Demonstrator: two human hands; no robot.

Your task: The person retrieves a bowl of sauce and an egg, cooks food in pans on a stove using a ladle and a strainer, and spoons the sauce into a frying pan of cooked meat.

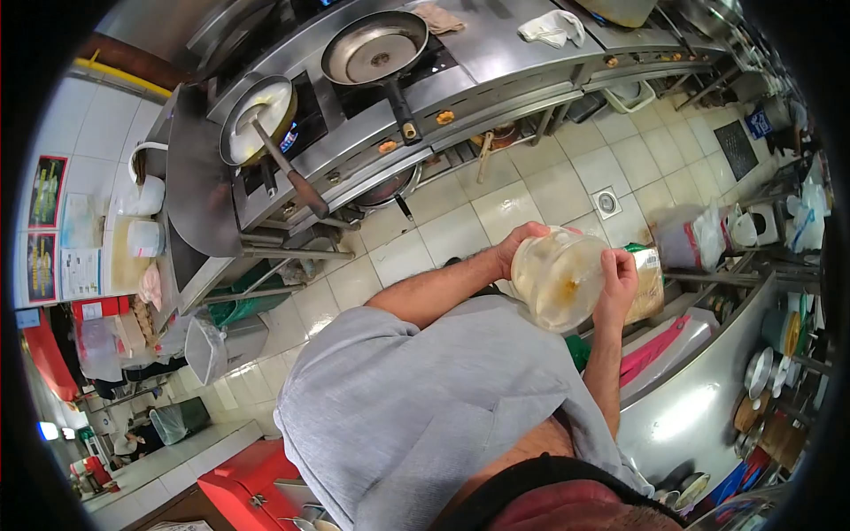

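Observation:
A round translucent plastic container (560, 279) with a yellowish-brown stain is held up between both hands, tilted. My left hand (521, 246) grips its upper left rim, fingers wrapped round the edge. My right hand (617, 285) holds the opposite side, with the thumb and fingers closed on it. What lies inside the container cannot be made out clearly. Just beyond my right hand, a green and tan package (646, 288) sits partly hidden.
A pan with white contents (257, 121) and a ladle stands on the stove at upper left. Beside it is another frying pan (374, 53). A white cloth (552, 29) lies on the steel top. A steel counter (682, 416) runs at the right.

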